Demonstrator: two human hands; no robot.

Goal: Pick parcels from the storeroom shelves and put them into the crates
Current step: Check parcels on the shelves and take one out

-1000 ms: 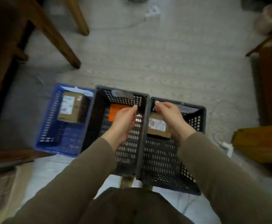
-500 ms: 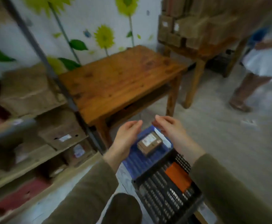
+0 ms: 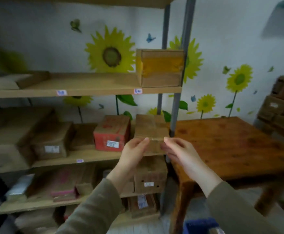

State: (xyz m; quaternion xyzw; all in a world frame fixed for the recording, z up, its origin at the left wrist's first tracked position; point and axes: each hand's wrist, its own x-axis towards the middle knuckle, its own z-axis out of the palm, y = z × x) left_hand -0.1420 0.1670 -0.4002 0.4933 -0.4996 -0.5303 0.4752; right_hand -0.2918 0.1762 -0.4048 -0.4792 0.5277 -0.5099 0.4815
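Both hands reached toward a brown parcel (image 3: 150, 130) at the right end of the middle shelf (image 3: 90, 156). The left hand (image 3: 134, 151) at 9 o'clock and the right hand (image 3: 176, 152) at 3 o'clock were open, fingers at its front corners; actual contact could not be told.

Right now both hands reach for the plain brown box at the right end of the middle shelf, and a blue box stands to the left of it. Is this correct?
Not quite. The box beside it is red, not blue, as the head view shows. The rest holds: the left hand and right hand are at the plain brown box at the right end of the middle shelf.
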